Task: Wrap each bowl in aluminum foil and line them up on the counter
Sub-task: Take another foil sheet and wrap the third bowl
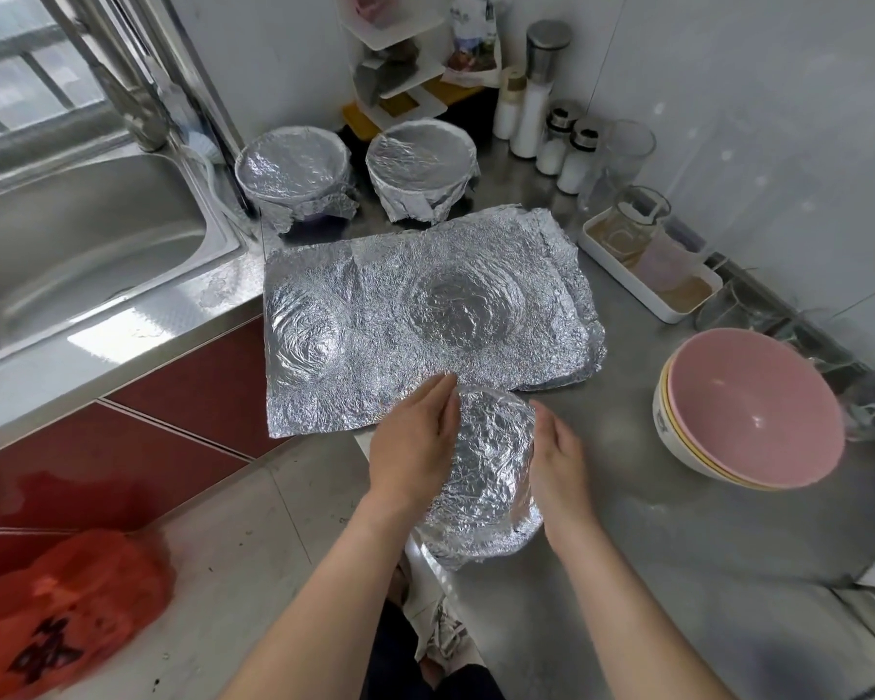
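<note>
Near bowl (486,472): foil over mouth and sides, sitting on the tabletop (637,522) right at its front edge, just beside the person. Foil skirt at the near side looks loose and crumpled, and seems to lap over the edge.

Left hand (415,447): fingers straight and together, flat against the bowl's left flank, pressing the foil in. Right hand (556,462): fingers straight, lightly cupped at the right flank, appears to touch the foil. Neither pinches anything.

Risks, as judged:
- Bowl is close to the drop. An uneven squeeze, or a harder push from 1 side, could skate it on the smooth steel and off onto the floor (253,522).
- Thin foil tears if pressed hard over the rim; loose skirt may spring open when the bowl is lifted.
- Foil sheets (415,320) lie touching the bowl's far side, their left corner overhanging the front edge. A brush of the left wrist could drag them off.

Outward: 2 wrapped bowls (294,174) stand side by side at the back, so the line has its start. Bare bowls (748,411) are stacked at right, well apart; carrying the near bowl back means clearing the sheets. Sink (72,255) lies far left.
</note>
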